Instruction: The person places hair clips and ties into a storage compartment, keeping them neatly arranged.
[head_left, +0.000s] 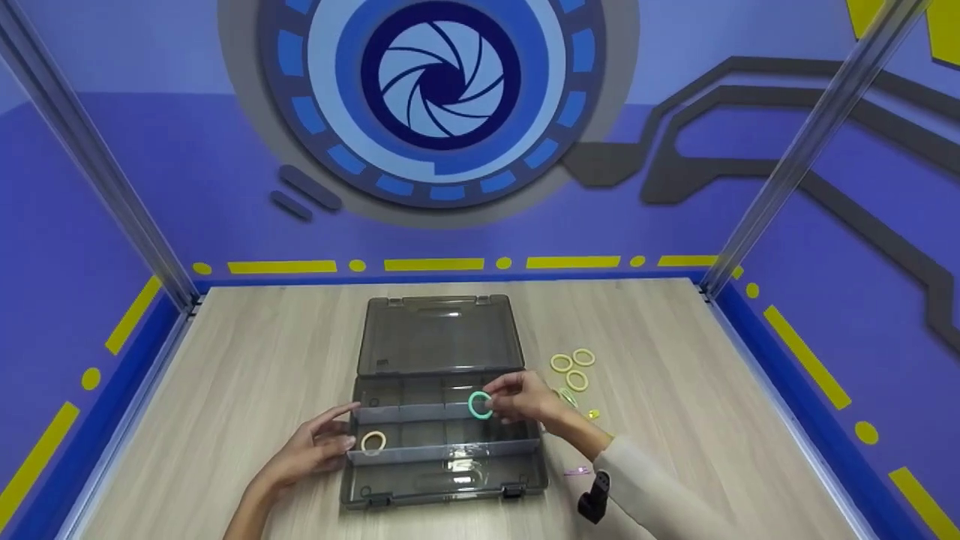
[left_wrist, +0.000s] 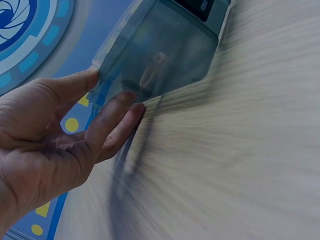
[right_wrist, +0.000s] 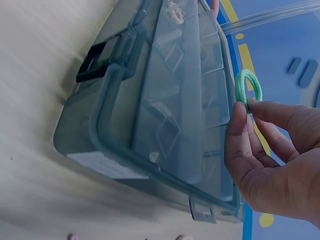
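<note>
My right hand [head_left: 527, 396] pinches a mint-green hair tie [head_left: 480, 405] between thumb and fingertips over the right half of a smoky see-through organizer box [head_left: 450, 495]. In the right wrist view the hair tie [right_wrist: 248, 86] stands upright above the fingertips. My left hand [head_left: 311, 448] touches the box's left side with extended fingers; the left wrist view shows the fingertips against the side wall [left_wrist: 170, 55]. A pale peach hair tie [head_left: 373, 441] is in the left compartment of the middle row. The box lid [head_left: 441, 337] lies open toward the back.
To the right of the box lie several pale yellow hair ties [head_left: 577, 380], a small yellow item [head_left: 593, 414] and a purple hair clip [head_left: 577, 471]. Partitions [head_left: 420, 411] split the box into rows. A black device [head_left: 595, 498] is on my right sleeve.
</note>
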